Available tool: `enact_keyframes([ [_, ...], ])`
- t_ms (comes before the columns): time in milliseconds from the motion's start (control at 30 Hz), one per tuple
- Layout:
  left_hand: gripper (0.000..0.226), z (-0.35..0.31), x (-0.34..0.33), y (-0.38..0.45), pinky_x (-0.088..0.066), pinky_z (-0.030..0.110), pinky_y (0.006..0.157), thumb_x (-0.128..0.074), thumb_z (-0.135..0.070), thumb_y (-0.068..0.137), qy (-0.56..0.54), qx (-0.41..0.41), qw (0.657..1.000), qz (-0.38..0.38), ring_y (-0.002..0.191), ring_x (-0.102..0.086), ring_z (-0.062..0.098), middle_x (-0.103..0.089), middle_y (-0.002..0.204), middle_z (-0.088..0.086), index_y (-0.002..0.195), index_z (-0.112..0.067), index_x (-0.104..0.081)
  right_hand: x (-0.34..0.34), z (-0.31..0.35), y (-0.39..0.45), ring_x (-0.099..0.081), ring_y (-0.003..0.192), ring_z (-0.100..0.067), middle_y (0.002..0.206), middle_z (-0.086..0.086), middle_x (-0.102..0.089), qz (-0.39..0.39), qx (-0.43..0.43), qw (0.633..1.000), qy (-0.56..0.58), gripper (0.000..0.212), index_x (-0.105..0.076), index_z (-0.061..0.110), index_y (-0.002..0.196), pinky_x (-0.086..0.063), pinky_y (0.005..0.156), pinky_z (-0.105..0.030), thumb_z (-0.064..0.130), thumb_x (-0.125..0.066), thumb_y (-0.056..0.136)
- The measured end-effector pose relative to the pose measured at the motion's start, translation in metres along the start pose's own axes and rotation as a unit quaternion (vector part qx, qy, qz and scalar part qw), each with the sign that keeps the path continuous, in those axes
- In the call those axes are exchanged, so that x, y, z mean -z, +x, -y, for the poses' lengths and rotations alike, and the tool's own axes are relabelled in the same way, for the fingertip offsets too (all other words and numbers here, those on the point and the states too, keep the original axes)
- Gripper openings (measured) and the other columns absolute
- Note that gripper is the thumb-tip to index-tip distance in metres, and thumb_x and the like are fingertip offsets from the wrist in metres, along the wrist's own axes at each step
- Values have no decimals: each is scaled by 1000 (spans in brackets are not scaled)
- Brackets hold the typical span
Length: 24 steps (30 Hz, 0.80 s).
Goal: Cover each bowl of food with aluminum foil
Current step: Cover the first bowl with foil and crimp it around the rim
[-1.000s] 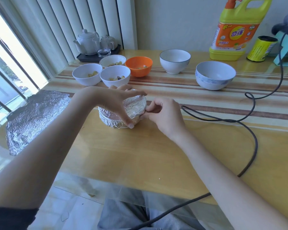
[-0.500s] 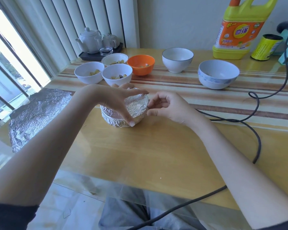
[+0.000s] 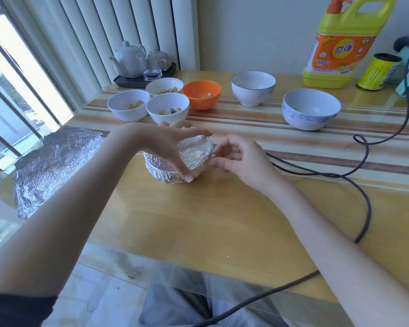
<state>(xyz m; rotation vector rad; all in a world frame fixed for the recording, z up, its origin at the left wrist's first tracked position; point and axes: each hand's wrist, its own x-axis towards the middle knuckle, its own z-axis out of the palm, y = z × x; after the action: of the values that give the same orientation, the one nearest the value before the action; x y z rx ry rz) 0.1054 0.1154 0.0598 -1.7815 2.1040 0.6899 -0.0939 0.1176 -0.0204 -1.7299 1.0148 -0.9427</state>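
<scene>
A wooden counter with a striped runner stands by a bright window. Near its middle sits the foil-covered bowl. The left hand spans its top, thumb and fingers curled round the rim; the right hand pinches the foil at its right side. A loose foil sheet lies at the left edge. Farther back stand uncovered bowls of food, near the far edge.
</scene>
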Motion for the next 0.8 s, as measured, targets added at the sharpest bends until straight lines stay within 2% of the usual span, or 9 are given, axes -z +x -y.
enact_keyframes([
  [100,124,-1,-1,0,-18,56,115,-74,-70,30,1,0,1000,2,146,-2,21,-3,152,-28,134,-74,-6,-10,9,-14,-53,117,-3,134,5,-56,-89,-91,989,71,45,-50,17,136,-40,106,-27,35,-55,95],
  [167,124,0,-1,0,-18,56,115,-74,-70,30,-2,0,1000,1,145,-3,20,-3,152,-29,134,-74,-6,-28,21,-19,-27,138,0,155,10,-27,-27,-120,987,107,71,-22,22,152,-18,117,-25,60,-35,93],
  [267,124,1,-1,0,-19,55,114,-74,-71,30,-8,2,1000,-7,146,-4,20,-4,152,-29,134,-74,-7,-56,24,-18,-12,145,-3,159,13,-10,30,-128,987,89,68,-1,30,153,-8,109,-18,60,-22,96],
  [367,124,1,-2,1,-20,55,113,-74,-72,30,-7,4,1000,-9,146,-5,20,-5,152,-29,135,-72,-8,-50,24,-14,-29,139,-5,152,13,-34,-15,-140,983,121,62,-28,31,149,-13,114,-24,62,-22,95],
  [433,124,-1,-1,2,-21,54,113,-74,-72,29,-7,7,1000,-8,145,-6,22,-5,152,-28,135,-71,-9,-38,22,-5,-48,121,-5,122,14,-59,-44,-155,963,215,54,-56,31,120,-23,116,-33,62,-19,96],
  [533,122,-3,-1,2,-21,54,113,-77,-70,33,-8,18,1000,-12,145,-7,24,-6,153,-25,135,-71,-9,-37,19,13,-43,128,-11,137,5,-50,-61,-174,965,185,73,-42,19,140,-26,114,-37,68,-17,93],
  [633,122,-2,-3,2,-21,51,112,-81,-69,46,3,41,999,-35,145,-11,26,-10,154,-19,139,-65,-1,-56,30,21,-34,134,-15,150,5,-35,-29,-164,977,135,78,-25,27,150,-25,103,-31,74,-16,88],
  [700,120,-1,-4,1,-24,50,110,-79,-71,50,2,55,997,-47,144,-14,28,-14,153,-14,141,-62,-1,-62,38,22,-30,139,-17,154,5,-30,-38,-180,975,124,65,-23,30,150,-25,105,-32,64,-13,95],
  [800,123,-3,-3,0,-27,49,109,-75,-77,44,-4,75,996,-41,143,-21,31,-14,154,-7,144,-58,-5,-59,39,25,-34,138,-19,152,0,-36,-1,-223,963,152,94,-29,31,149,-21,110,-34,87,-10,77],
])
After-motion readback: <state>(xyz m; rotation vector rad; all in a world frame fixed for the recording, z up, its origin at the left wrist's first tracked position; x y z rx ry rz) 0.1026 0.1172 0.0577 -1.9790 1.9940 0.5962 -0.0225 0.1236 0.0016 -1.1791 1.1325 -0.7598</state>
